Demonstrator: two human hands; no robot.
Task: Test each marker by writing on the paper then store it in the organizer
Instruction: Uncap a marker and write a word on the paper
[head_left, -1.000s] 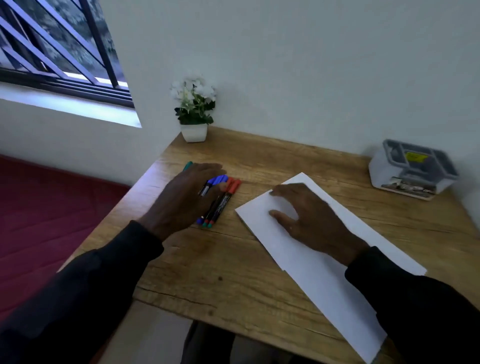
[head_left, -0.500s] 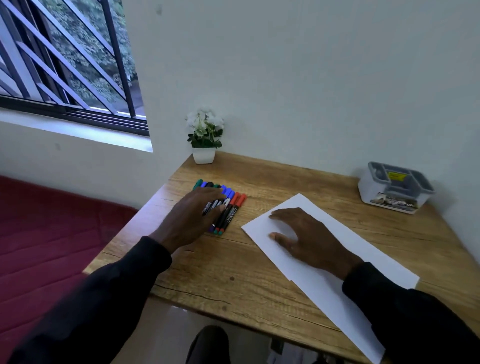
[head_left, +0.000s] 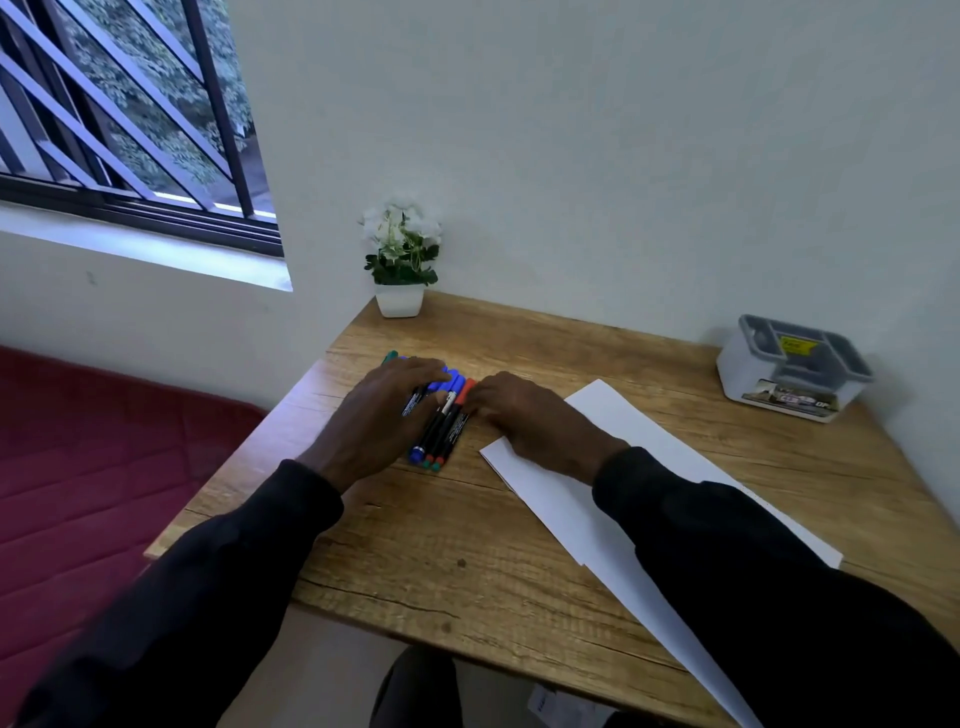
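A bundle of markers with blue, red and green caps lies side by side on the wooden desk, at its left. My left hand rests flat over the bundle's left part and hides several markers. My right hand reaches in from the right, and its fingertips touch the red-capped marker at the bundle's right edge; the thumb is hidden. The long white paper lies diagonally under my right wrist and forearm. The grey organizer stands at the desk's far right, near the wall.
A small white pot with white flowers stands at the desk's back left corner against the wall. A red cushioned surface lies lower, left of the desk. A barred window is at upper left.
My right hand left the paper and moved left to the markers' right edge. My left hand stayed on the bundle. The camera tilted up and pulled back.
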